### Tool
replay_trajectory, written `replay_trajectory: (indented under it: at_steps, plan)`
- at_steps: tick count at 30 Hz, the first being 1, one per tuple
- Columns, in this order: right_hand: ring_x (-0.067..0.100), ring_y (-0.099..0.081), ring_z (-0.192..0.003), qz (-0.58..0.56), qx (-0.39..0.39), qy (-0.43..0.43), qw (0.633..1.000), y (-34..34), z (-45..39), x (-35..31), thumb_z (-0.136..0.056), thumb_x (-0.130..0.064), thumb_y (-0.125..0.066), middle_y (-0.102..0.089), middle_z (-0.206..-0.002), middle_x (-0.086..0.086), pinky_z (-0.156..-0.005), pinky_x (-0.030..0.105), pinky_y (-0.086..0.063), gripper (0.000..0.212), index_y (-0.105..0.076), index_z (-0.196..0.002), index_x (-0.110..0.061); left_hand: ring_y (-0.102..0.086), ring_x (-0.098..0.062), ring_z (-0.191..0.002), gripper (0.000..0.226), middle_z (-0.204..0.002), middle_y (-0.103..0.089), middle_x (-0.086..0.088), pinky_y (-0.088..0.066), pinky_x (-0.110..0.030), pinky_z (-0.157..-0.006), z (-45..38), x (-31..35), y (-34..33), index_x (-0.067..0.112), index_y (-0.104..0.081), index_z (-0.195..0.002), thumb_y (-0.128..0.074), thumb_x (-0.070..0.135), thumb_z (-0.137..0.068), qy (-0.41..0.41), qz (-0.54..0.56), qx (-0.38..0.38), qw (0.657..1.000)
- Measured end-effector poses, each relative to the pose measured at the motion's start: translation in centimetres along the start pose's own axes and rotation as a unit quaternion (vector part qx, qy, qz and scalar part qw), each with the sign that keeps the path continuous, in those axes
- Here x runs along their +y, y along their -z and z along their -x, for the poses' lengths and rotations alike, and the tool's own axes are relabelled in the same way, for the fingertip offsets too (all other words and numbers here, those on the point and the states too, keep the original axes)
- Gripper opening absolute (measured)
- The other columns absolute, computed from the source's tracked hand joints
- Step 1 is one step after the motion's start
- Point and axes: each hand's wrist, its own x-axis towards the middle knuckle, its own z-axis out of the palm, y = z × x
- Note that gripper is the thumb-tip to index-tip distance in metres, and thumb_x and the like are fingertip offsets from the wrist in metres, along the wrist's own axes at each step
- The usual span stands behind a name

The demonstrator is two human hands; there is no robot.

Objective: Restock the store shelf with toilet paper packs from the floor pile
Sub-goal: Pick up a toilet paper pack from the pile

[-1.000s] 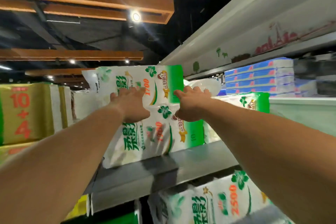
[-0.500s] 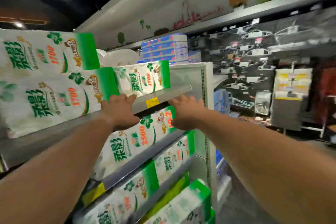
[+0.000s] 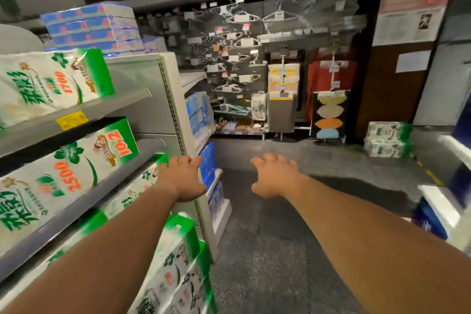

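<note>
White-and-green toilet paper packs fill the grey shelf unit (image 3: 132, 99) on my left: a "1700" pack (image 3: 51, 84) on the upper shelf and a "2500" pack (image 3: 68, 168) on the shelf below it. More packs (image 3: 175, 262) sit on the lowest levels. A small pile of two like packs (image 3: 387, 139) lies on the floor at the far right by the wall. My left hand (image 3: 182, 178) is stretched out beside the shelf's end post, empty, fingers spread. My right hand (image 3: 274, 177) hangs over the aisle floor, also empty with fingers apart.
Blue-and-pink tissue packs (image 3: 94, 29) top the shelf unit. Blue packs (image 3: 201, 112) fill the shelf end. A back wall rack (image 3: 244, 43) holds hangers and hanging goods. Blue packs (image 3: 428, 219) sit on low white shelving at the right edge. Grey aisle floor (image 3: 280, 250) lies ahead.
My view has swung right and down, away from the upper shelf toward the aisle. Both hands have left the placed packs and shelf edge and now hang empty in the air.
</note>
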Motion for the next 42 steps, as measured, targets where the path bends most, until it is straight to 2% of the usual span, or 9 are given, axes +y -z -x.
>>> replay_trajectory:
  at_steps: [8, 13, 18, 24, 31, 37, 40, 42]
  plan:
    - [0.04, -0.021, -0.148, -0.038, 0.004, -0.115, 0.993, -1.8, 3.2, 6.4, -0.095, -0.05, -0.054, -0.02, -0.164, 0.011, -0.118, 0.061, -0.019, 0.076, -0.02, -0.159, -0.03, -0.03, -0.036, -0.142, 0.087, -0.153, -0.037, -0.008, -0.029, -0.055, -0.115, -3.1, 8.9, -1.6, 0.028, -0.018, -0.16, -0.058, 0.056, -0.087, -0.123, 0.018, -0.019, 0.992]
    - [0.04, -0.02, -0.149, -0.042, 0.004, -0.174, 0.984, -1.4, 3.3, 9.5, -0.094, -0.053, -0.053, -0.019, -0.165, 0.011, -0.119, 0.062, -0.017, 0.077, -0.02, -0.159, -0.028, -0.026, -0.035, -0.145, 0.086, -0.156, -0.034, -0.008, -0.026, -0.054, -0.117, -6.0, 11.3, -0.9, 0.028, -0.017, -0.16, -0.058, 0.054, -0.089, -0.165, 0.031, -0.023, 0.986]
    - [0.04, -0.021, -0.149, -0.039, 0.014, -0.222, 0.974, -1.2, 2.4, 12.8, -0.095, -0.052, -0.054, -0.02, -0.164, 0.012, -0.119, 0.063, -0.016, 0.077, -0.02, -0.16, -0.028, -0.03, -0.035, -0.143, 0.086, -0.153, -0.038, -0.007, -0.027, -0.053, -0.114, -10.2, 14.2, -1.2, 0.027, -0.021, -0.159, -0.057, 0.052, -0.085, -0.206, 0.033, -0.02, 0.978]
    - [0.041, -0.015, -0.15, -0.041, 0.0, -0.275, 0.961, -2.8, 0.9, 18.8, -0.095, -0.052, -0.054, -0.016, -0.166, 0.011, -0.118, 0.064, -0.016, 0.079, -0.018, -0.161, -0.027, -0.03, -0.035, -0.143, 0.082, -0.154, -0.038, -0.008, -0.026, -0.054, -0.116, -15.1, 20.2, -3.0, 0.027, -0.023, -0.158, -0.057, 0.05, -0.087, -0.26, 0.037, -0.054, 0.963]
    - [0.041, -0.019, -0.149, -0.056, -0.014, -0.323, 0.945, -4.8, -5.1, 30.5, -0.094, -0.05, -0.055, -0.019, -0.164, 0.011, -0.118, 0.063, -0.019, 0.077, -0.019, -0.16, -0.028, -0.029, -0.034, -0.145, 0.084, -0.157, -0.037, -0.007, -0.024, -0.053, -0.118, -24.5, 30.4, -5.0, 0.028, -0.019, -0.16, -0.057, 0.049, -0.088, -0.299, 0.026, -0.064, 0.952]
    - [0.04, -0.015, -0.151, -0.072, -0.024, -0.321, 0.944, -2.9, -12.6, 42.2, -0.094, -0.049, -0.054, -0.014, -0.167, 0.011, -0.118, 0.064, -0.016, 0.078, -0.019, -0.16, -0.028, -0.028, -0.034, -0.146, 0.085, -0.159, -0.034, -0.007, -0.023, -0.054, -0.118, -35.9, 39.2, -3.6, 0.03, -0.018, -0.16, -0.058, 0.051, -0.089, -0.293, 0.035, -0.066, 0.953]
    - [0.04, -0.019, -0.149, -0.068, -0.03, -0.323, 0.943, -1.3, -16.8, 48.0, -0.093, -0.05, -0.054, -0.021, -0.164, 0.011, -0.118, 0.063, -0.018, 0.079, -0.019, -0.16, -0.028, -0.027, -0.034, -0.147, 0.088, -0.16, -0.033, -0.006, -0.022, -0.054, -0.118, -41.7, 43.6, -2.7, 0.029, -0.016, -0.161, -0.058, 0.058, -0.089, -0.293, 0.041, -0.063, 0.953]
    - [0.039, -0.023, -0.147, -0.066, -0.034, -0.322, 0.944, -0.6, -19.7, 51.5, -0.093, -0.051, -0.053, -0.026, -0.161, 0.011, -0.117, 0.062, -0.02, 0.078, -0.021, -0.159, -0.028, -0.026, -0.034, -0.148, 0.088, -0.16, -0.032, -0.006, -0.021, -0.053, -0.118, -45.5, 46.4, -2.5, 0.029, -0.015, -0.161, -0.058, 0.054, -0.088, -0.296, 0.042, -0.066, 0.952]
